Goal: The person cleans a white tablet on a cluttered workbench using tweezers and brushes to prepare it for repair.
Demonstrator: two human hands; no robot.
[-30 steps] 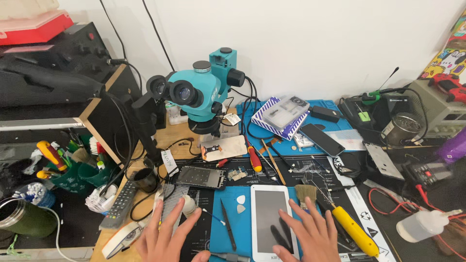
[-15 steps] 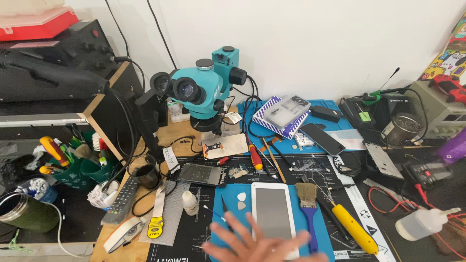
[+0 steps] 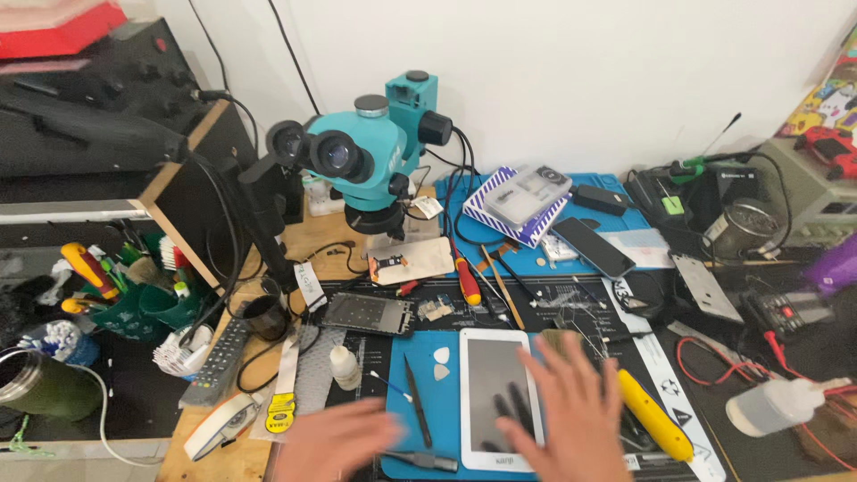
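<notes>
My right hand (image 3: 567, 411) hovers with fingers spread over the right edge of a white-framed phone (image 3: 495, 393) that lies face up on a blue mat (image 3: 446, 402). My left hand (image 3: 335, 442) is blurred, low over the mat's left edge, and holds nothing. Black tweezers (image 3: 417, 402) and two white picks (image 3: 441, 363) lie on the mat between my hands. A yellow-handled screwdriver (image 3: 654, 415) lies just right of my right hand. A small white bottle (image 3: 345, 367) stands left of the mat.
A teal microscope (image 3: 370, 156) stands at the back centre. A circuit board (image 3: 368, 313), a red screwdriver (image 3: 467, 278), a dark phone (image 3: 593, 246), a remote (image 3: 217, 359) and a clear squeeze bottle (image 3: 775, 405) lie around. Tool cups (image 3: 134, 299) crowd the left; cables and equipment fill the right.
A second ago both hands rested spread on the mat; half a second ago only one blurred hand showed at the bottom. Now both are back over the mat. The view tilted slightly.
</notes>
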